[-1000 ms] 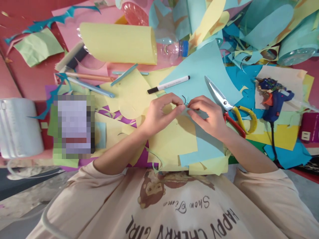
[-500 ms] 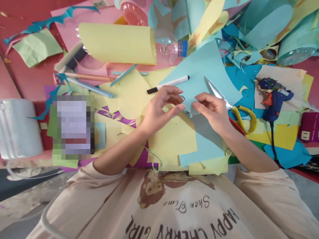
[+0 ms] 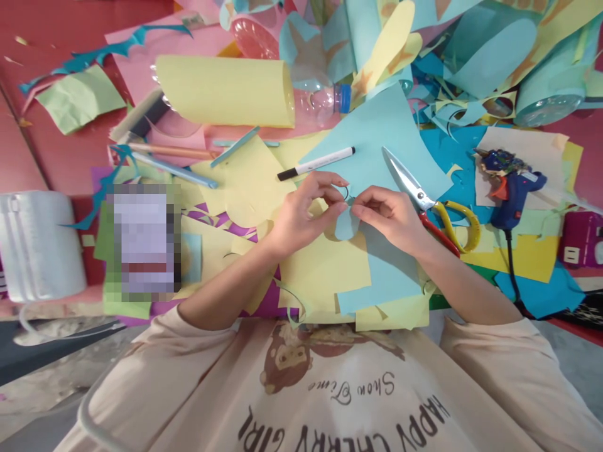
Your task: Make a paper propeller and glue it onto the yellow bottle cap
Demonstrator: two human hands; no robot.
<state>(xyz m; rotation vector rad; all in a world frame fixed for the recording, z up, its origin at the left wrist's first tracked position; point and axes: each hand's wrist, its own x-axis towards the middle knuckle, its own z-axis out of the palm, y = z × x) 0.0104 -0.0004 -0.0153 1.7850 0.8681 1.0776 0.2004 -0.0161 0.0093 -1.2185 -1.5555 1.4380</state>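
Note:
Between my two hands is a small light-blue paper cutout [image 3: 347, 225] with a rounded lower end and a dark curved line near its top. My left hand [image 3: 311, 210] pinches it from the left with thumb and fingers. From the right, my right hand [image 3: 389, 216] pinches its upper edge, fingertips close to the left ones. Just beyond lies a black-and-white marker [image 3: 320, 163] on a large light-blue sheet [image 3: 372, 135]. Scissors [image 3: 421, 199] with yellow and red handles rest open-bladed beside my right hand. Yellow paper [image 3: 325, 270] lies beneath the hands.
A blue glue gun [image 3: 513, 198] with a cord sits at right on pale paper. Across the back are a yellow paper-wrapped bottle [image 3: 226, 91] and blue paper-covered bottles [image 3: 549, 94]. At left are a blurred-out rectangular object [image 3: 144, 242] and a white case [image 3: 42, 245].
The cutout has turned so its rounded end points down toward me. My right hand has shifted left, closer to my left hand, uncovering more of the scissors.

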